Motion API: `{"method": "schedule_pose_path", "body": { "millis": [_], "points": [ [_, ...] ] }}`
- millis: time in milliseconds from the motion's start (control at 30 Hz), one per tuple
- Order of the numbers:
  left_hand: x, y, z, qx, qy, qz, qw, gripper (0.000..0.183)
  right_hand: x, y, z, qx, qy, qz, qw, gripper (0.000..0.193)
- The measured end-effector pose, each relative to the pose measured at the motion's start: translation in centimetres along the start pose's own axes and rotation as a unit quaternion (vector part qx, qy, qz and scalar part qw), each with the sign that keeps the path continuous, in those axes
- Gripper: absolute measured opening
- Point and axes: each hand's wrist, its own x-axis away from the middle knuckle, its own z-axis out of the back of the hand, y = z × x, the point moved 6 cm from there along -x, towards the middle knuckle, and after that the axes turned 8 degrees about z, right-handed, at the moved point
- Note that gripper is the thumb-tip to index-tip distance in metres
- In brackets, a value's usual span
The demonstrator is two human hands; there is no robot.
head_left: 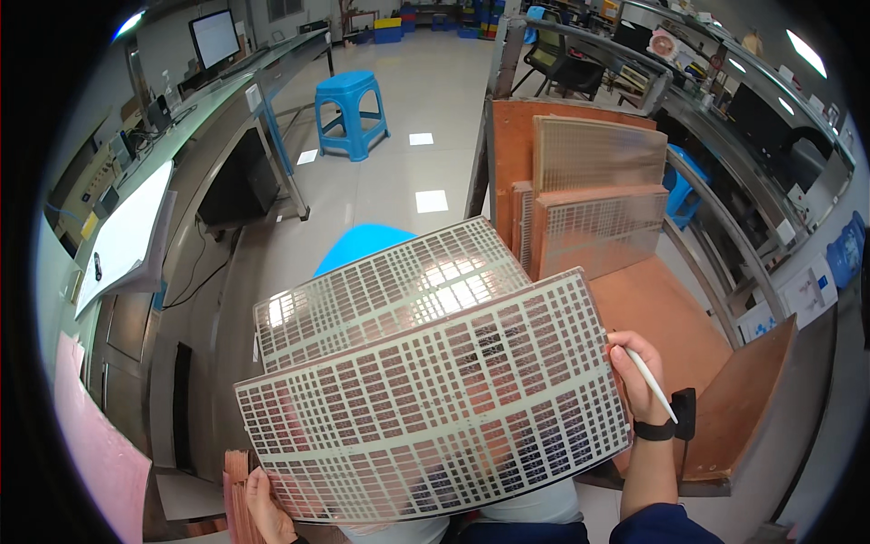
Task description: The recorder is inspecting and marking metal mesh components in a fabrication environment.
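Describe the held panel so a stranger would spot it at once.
From the blue stool on the floor, look down the picture past a shiny gridded sheet. The panel is the nearer, wide slab overlapping that sheet. Unlike it, the panel has the left hand at its lower left corner and the right hand on its right edge.

At the upper left of the frame we see a monitor (215,40) with a lit screen, standing by a long surface (237,77). Lower on that side we find white paper (131,227) with a black pen (98,266) on it. At upper centre, a blue stool (344,88) stands upright on the pale floor (412,109); beyond it we spot a yellow and blue bin (388,34). We also notice an office chair (571,63) and a pink fan (664,44) at upper right.
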Motion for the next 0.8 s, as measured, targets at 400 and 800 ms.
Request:
{"method": "schedule_pose_path", "body": {
  "millis": [400, 800],
  "points": [
    [1.0, 2.2, -1.6, -0.001, 0.005, -0.018, 1.0, 0.018, -1.2, -0.9, -1.1, 0.017, -0.015, 0.013, 1.0, 0.024],
    [5.7, 6.1, -2.5, 0.104, -0.05, -0.151, 0.982, 0.011, -2.8, 2.5, 6.0, 0.102, 0.012, 0.077, 0.992, 0.03]
  ]
}}
